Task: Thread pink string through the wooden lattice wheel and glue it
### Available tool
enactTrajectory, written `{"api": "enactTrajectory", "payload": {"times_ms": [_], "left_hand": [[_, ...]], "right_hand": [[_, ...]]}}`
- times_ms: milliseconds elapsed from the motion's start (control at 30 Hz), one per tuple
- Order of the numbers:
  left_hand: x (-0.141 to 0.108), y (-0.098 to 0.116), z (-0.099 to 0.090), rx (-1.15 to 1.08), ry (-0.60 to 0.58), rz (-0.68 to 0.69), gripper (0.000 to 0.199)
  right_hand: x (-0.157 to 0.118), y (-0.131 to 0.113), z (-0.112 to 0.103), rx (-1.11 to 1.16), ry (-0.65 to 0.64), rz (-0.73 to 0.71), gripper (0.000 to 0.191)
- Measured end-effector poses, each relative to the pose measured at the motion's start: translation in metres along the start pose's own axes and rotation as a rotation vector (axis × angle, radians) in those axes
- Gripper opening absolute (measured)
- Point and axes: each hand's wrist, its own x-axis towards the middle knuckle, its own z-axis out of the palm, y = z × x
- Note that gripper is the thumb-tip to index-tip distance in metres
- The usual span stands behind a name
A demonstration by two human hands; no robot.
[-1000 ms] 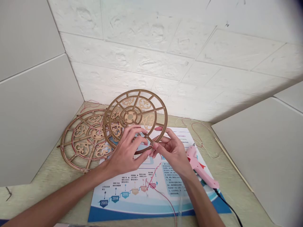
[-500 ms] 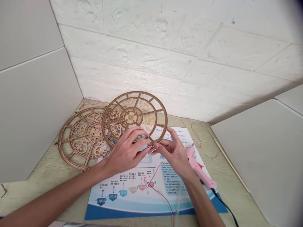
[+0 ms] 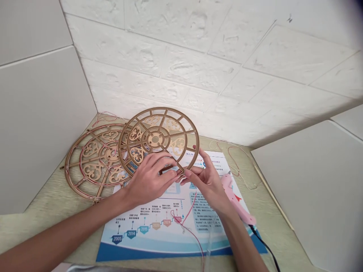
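A bronze-coloured round openwork frame (image 3: 155,139) with spokes and scroll ornaments is tilted up in front of me. Thumb and fingers of my right hand (image 3: 208,183) grip its lower right rim. My left hand (image 3: 154,175) is closed at the same spot, its thumb and fingertips pinched on what looks like thin wire at the end of a spoke. From below the hands, a thin pink-and-white wire (image 3: 195,202) hangs down onto a printed sheet (image 3: 136,252). The fingertips partly hide the rim there.
A second round frame (image 3: 92,172), with reddish wire along its rings, lies at left, partly behind the held one. A pink glue gun (image 3: 241,207) with a black cord (image 3: 265,241) rests right of my forearm. Loose wires (image 3: 236,166) lie near the white brick-pattern wall (image 3: 170,75); grey panels flank both sides.
The whole view has shifted slightly. My left thumb and fingers have drawn closer together at the rim. My right hand keeps its grip on the frame.
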Motion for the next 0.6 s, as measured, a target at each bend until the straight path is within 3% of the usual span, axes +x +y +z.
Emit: {"api": "enactTrajectory", "payload": {"times_ms": [267,600], "left_hand": [[-0.0017,0.0018,0.0023,-0.024,-0.006,-0.022,0.009],[-0.0013,0.0051,0.0039,-0.03,0.01,-0.02,0.008]], "right_hand": [[-0.0017,0.0017,-0.0047,0.031,-0.044,-0.019,0.082],[-0.0034,0.0017,0.002,0.072,0.008,-0.011,0.092]]}}
